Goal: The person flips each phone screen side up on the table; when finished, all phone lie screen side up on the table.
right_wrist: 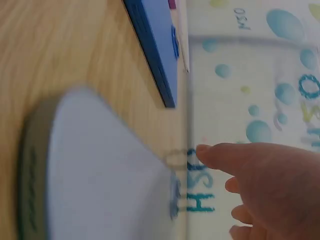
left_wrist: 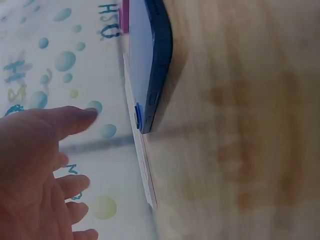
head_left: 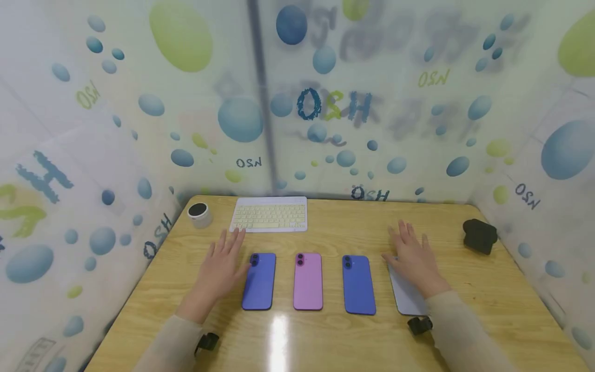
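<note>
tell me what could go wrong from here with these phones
The right hand hovers over the pale phone, so lowering it might nudge that phone out of place. The left hand is close to the leftmost blue phone; a sideways sweep could push it into the pink phone.

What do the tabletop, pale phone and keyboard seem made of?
Tabletop: wood or wood-look laminate, glossy; grain and a bright reflection show.
Pale phone: smooth glass or plastic back, perhaps metal edge; uniform surface, darker side band.
Keyboard: probably matte plastic; pale, without obvious glare.
</note>
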